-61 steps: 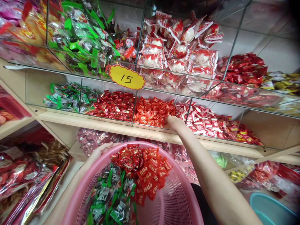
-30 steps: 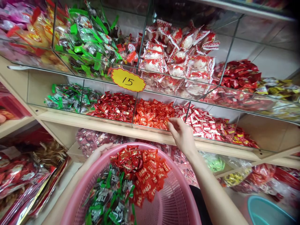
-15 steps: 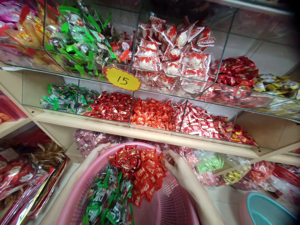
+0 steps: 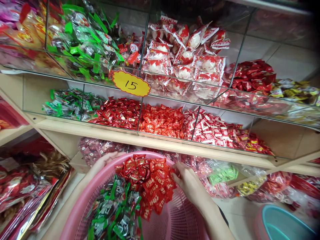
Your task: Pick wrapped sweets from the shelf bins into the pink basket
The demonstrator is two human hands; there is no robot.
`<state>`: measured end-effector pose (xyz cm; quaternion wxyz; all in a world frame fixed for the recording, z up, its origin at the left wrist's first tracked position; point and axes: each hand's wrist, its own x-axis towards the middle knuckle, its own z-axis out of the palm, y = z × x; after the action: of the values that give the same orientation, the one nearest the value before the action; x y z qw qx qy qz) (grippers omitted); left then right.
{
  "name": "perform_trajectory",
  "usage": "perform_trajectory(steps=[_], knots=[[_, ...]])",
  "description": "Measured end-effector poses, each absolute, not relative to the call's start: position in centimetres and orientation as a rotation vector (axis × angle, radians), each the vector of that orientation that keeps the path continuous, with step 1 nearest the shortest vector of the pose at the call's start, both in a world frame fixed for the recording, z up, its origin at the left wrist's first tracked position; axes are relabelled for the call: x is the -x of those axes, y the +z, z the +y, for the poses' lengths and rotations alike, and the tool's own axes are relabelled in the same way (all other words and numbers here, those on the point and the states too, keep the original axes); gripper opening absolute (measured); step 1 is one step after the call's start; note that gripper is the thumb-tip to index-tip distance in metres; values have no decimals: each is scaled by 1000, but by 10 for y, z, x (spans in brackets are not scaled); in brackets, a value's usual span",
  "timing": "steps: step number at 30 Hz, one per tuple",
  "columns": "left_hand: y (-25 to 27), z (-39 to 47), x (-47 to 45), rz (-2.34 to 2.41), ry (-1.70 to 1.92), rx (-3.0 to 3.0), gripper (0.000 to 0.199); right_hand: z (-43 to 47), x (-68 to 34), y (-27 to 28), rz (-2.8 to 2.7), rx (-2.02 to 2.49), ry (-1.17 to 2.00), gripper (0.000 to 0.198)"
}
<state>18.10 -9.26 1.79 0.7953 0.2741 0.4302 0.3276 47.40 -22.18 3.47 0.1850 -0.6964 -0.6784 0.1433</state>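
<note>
A pink plastic basket (image 4: 75, 208) with a perforated wall is in front of me. Its far left rim lies under my left hand (image 4: 110, 158), whose fingers reach over it. Over the far right rim is my right hand (image 4: 187, 178), fingers curled and tips against the red candies; what they hold, if anything, is hidden. Inside the basket, orange-red wrapped candies (image 4: 156, 190) lie beside darker red wrapped candies (image 4: 135, 168). Larger clear packets with green ends (image 4: 115, 206) fill the left part.
Candy sits in glass-divided compartments on shelves, including orange-red candies (image 4: 162, 121) and red-and-white packets (image 4: 185, 60). A yellow price tag (image 4: 131, 85) reads 15. Below the wooden shelf edge (image 4: 160, 145) lie bagged goods (image 4: 100, 150). A teal basin (image 4: 282, 220) stands lower right.
My right hand has shifted slightly, its fingers drawing in more at the edge of the red candies, which sit a little differently there. My left hand and the basket have hardly moved.
</note>
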Motion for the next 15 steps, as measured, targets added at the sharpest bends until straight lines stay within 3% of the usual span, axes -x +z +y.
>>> perform_trajectory(steps=[15], knots=[[15, -92, -177, 899, 691, -627, 29, -220, -463, 36, -2018, 2072, 312, 14]])
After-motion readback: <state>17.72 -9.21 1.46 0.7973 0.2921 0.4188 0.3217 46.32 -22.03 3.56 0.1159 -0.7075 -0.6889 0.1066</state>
